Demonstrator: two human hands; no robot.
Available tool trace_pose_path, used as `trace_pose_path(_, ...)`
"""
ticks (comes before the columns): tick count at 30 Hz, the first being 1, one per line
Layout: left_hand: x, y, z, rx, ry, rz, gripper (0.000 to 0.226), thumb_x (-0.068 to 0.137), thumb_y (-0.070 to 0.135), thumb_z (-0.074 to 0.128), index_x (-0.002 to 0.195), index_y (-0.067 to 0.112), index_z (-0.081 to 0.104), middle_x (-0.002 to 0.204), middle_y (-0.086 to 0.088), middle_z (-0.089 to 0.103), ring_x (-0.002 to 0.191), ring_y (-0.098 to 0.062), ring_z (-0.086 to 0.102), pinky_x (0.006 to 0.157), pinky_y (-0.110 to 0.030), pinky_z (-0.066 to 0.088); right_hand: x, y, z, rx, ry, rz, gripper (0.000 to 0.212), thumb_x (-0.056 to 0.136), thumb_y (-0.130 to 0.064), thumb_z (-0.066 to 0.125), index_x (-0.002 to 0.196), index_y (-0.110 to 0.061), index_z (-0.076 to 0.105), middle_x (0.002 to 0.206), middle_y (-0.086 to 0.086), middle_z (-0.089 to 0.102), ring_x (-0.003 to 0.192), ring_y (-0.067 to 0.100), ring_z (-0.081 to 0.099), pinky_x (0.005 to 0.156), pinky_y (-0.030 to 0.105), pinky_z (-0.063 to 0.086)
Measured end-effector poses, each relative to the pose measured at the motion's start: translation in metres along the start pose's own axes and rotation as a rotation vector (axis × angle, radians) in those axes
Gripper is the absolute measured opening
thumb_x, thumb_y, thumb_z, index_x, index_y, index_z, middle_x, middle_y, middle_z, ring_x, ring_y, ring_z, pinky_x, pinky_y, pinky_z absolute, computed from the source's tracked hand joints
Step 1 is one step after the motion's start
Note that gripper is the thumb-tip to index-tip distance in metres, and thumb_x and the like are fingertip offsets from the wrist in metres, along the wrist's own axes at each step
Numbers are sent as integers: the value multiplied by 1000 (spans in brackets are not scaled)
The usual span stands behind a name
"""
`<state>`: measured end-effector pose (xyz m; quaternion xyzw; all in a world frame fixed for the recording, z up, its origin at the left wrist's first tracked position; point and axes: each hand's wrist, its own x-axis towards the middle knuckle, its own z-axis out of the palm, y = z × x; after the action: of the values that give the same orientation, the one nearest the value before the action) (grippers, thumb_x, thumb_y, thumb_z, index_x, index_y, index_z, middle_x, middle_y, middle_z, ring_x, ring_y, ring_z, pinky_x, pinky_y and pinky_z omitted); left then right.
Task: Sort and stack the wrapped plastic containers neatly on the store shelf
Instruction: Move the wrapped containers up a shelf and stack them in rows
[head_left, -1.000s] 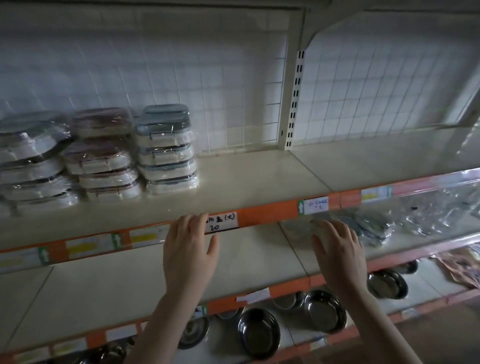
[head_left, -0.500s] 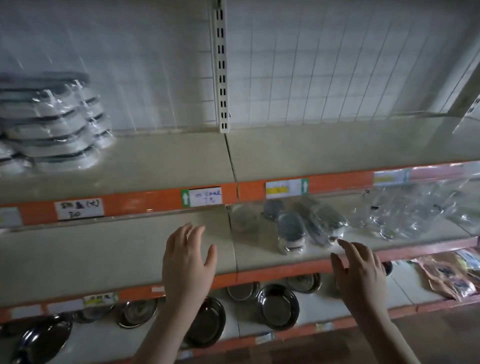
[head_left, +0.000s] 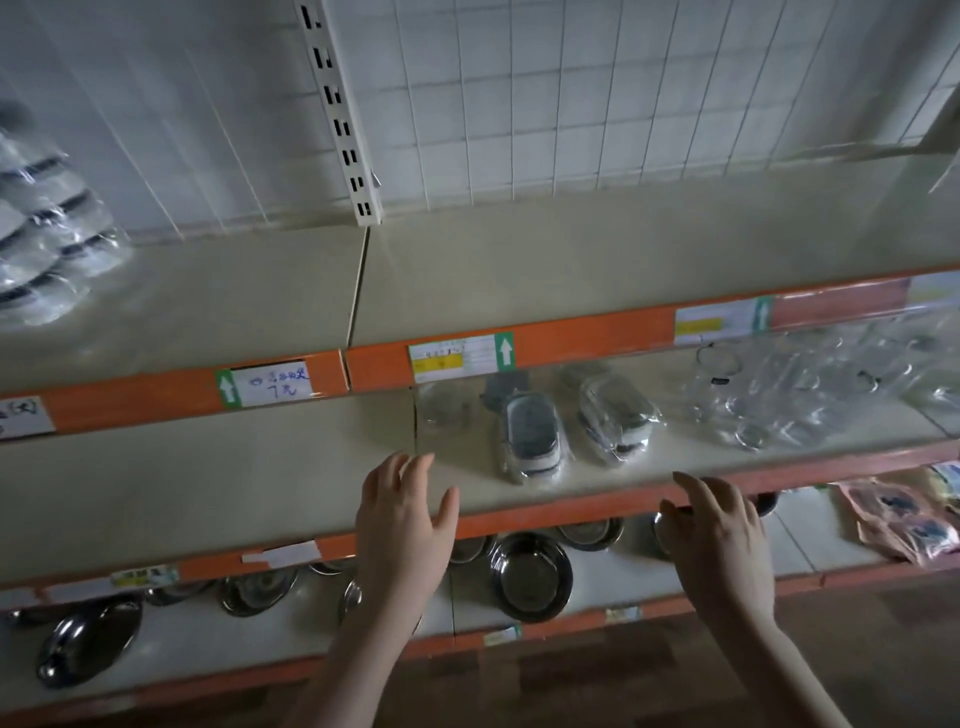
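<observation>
Two wrapped plastic containers lie on the middle shelf: one with a dark lid facing up, another tilted on its side just right of it. A stack of wrapped containers stands at the far left of the top shelf. My left hand hovers with fingers spread over the middle shelf's front edge, below and left of the two containers. Level with the orange edge strip, my right hand is held out, fingers loose, below and right of them. Both hands hold nothing.
Clear wrapped glassware crowds the right of the middle shelf. Steel bowls and dishes sit on the bottom shelf, with pink packets at its right. A white slotted upright and wire grid back the shelves.
The view has swung right and closer; the stacked containers slid to the left edge and the two loose containers came into view. Both hands stay raised and hold nothing.
</observation>
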<state>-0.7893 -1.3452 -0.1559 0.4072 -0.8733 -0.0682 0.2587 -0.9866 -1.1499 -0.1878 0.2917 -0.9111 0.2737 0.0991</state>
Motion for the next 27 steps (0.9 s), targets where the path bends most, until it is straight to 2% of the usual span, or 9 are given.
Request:
trace_pose_path(6,8,27,24,-55,-47,-22,38,78,22,75,110,4,65,106,-13,63,99,-34,58,79,-41,51,9,23,-3,-10,34,-1,34,79,-13,71,111,-6,65,103,21,61,89,42,57,76,49,47)
trace_pose_path(10,12,45,48,-53,-51,-8,39,74,19,78,107,2,66,103,-15,63,95,-37,61,77,-43,53,17,44,1,5,-4,9,38,73,-10,77,109,-6,65,102,23,61,89,43,57,77,49,47)
trace_pose_path(13,18,65,74,-53,-79,-59,39,78,23,74,111,4,65,109,-15,61,101,-37,58,79,-43,51,29,66,13,16,-48,4,39,73,-11,77,110,-7,65,103,21,61,91,42,57,78,48,47)
trace_pose_path(17,27,94,110,-66,-148,-192,44,88,32,61,125,9,57,124,-10,53,116,-31,49,90,-38,43,46,90,29,36,-99,-42,37,76,-9,73,112,-6,64,104,21,61,92,42,57,79,48,48)
trace_pose_path(27,60,115,179,-8,-177,-294,57,90,39,56,136,8,45,133,-15,46,123,-31,40,99,-39,35,96,134,58,34,-206,-147,35,84,-17,67,117,-9,61,112,19,59,98,37,57,83,47,47)
